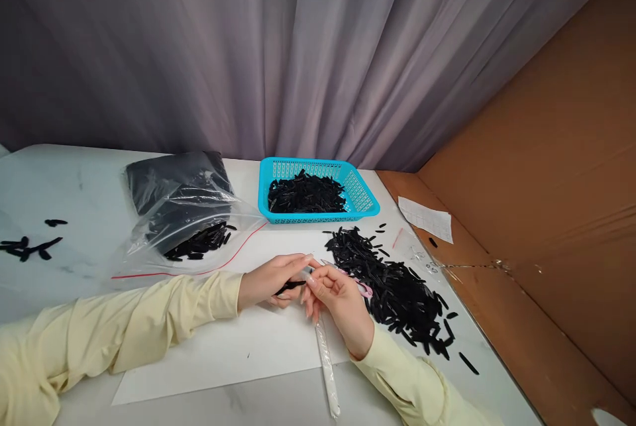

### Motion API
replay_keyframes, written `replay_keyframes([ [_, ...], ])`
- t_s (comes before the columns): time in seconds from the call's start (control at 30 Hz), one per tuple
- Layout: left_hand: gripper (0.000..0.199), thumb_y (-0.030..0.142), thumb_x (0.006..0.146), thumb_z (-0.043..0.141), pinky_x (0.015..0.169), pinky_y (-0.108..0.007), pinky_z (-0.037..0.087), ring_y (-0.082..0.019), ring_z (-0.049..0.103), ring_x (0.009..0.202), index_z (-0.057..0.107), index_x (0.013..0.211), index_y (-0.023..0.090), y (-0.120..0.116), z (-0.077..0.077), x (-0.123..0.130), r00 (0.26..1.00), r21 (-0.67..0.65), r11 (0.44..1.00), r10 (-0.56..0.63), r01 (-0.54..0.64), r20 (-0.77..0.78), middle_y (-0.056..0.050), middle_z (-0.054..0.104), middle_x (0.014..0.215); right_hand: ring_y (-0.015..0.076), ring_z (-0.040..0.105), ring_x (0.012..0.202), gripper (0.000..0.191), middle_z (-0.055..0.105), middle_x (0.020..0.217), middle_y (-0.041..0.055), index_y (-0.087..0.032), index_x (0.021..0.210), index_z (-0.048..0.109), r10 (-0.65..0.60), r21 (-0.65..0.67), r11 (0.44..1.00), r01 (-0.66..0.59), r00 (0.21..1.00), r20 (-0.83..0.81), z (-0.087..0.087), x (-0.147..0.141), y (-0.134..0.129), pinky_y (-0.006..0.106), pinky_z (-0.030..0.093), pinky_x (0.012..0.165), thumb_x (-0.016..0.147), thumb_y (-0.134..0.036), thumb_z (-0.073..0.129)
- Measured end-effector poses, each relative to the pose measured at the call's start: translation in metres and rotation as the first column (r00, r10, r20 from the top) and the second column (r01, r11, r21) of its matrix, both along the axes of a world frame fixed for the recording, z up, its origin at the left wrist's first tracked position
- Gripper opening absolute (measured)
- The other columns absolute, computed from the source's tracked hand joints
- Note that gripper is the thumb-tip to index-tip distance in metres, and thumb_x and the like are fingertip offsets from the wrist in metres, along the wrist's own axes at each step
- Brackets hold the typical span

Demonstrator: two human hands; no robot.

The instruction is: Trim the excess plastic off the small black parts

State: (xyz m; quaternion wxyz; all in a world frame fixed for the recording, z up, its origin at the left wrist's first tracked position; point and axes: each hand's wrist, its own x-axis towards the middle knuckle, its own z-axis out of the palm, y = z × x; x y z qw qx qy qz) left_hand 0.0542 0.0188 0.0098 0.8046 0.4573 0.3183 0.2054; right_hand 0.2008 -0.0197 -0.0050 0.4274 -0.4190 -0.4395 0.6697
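Risk, I'd judge: the black strip (290,287) slips or bends if my left hand (273,280) loosens its light pinch or my right hand (340,301) bumps it, and a stray right knuckle could scatter the loose pile (397,293) at centre right. Strip's just below frame centre, between left thumb and curled fingers, one end toward the right fingertips; left nearly closed on it, right fingers bunched beside it, can't tell what they grip.
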Motion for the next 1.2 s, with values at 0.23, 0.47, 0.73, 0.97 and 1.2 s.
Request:
replay_keyframes([
  [0.23, 0.039, 0.056, 0.082, 0.045, 0.028, -0.013, 0.011, -0.003, 0.015, 0.028, 0.045, 0.089, 0.018, -0.001, 0.001, 0.001, 0.999, -0.014, 0.999, -0.032, 0.032, 0.011, 0.012, 0.033, 0.037, 0.0039, 0.042, 0.036, 0.030, 0.051, 0.054, -0.0074, -0.018, 0.081, 0.049, -0.006, -0.013, 1.000, 0.007, 1.000, 0.017, -0.002, -0.002, -0.001, 0.013, 0.032, 0.029, 0.072, -0.039, 0.069],
  [0.47, 0.044, 0.061, 0.081, 0.043, 0.028, -0.013, 0.011, -0.003, 0.015, 0.029, 0.046, 0.086, 0.018, -0.003, 0.010, -0.001, 0.995, -0.047, 0.997, -0.068, 0.065, -0.072, 0.011, 0.032, 0.037, 0.0038, 0.040, 0.038, 0.023, 0.053, 0.053, -0.0051, -0.017, 0.076, 0.053, 0.041, 0.048, 0.998, -0.044, 0.997, 0.063, 0.000, -0.002, 0.000, 0.013, 0.026, 0.030, 0.075, -0.036, 0.066],
  [0.73, 0.053, 0.053, 0.081, 0.049, 0.032, -0.013, 0.012, -0.002, 0.016, 0.033, 0.044, 0.117, 0.015, -0.001, 0.001, -0.003, 0.999, -0.013, 1.000, 0.022, -0.022, -0.027, 0.011, 0.036, 0.047, 0.0110, 0.057, 0.052, 0.022, 0.065, 0.064, 0.0014, -0.016, 0.075, 0.056, -0.021, -0.042, 0.999, 0.016, 0.990, -0.140, 0.000, 0.006, 0.005, 0.017, 0.039, 0.037, 0.070, -0.032, 0.070],
  [0.97, 0.063, 0.046, 0.078, 0.057, 0.034, -0.015, 0.011, -0.003, 0.012, 0.036, 0.045, 0.126, 0.008, -0.002, 0.000, -0.007, 0.995, 0.091, 0.991, 0.098, -0.095, -0.027, 0.014, 0.023, 0.039, 0.0091, 0.054, 0.050, 0.016, 0.065, 0.067, 0.0007, -0.018, 0.078, 0.060, -0.091, -0.098, 0.993, 0.069, 0.966, -0.243, 0.002, 0.010, 0.008, 0.019, 0.041, 0.042, 0.070, -0.027, 0.070],
  [1.2, 0.067, 0.048, 0.074, 0.063, 0.032, -0.014, 0.011, -0.001, 0.012, 0.033, 0.042, 0.127, 0.012, -0.001, -0.004, -0.007, 1.000, 0.077, 0.997, 0.006, -0.006, 0.007, 0.015, 0.027, 0.039, 0.0129, 0.056, 0.066, 0.025, 0.061, 0.077, 0.0028, -0.021, 0.091, 0.068, -0.066, -0.102, 0.994, 0.042, 0.967, -0.246, 0.001, 0.009, 0.007, 0.020, 0.045, 0.045, 0.067, -0.023, 0.071],
])
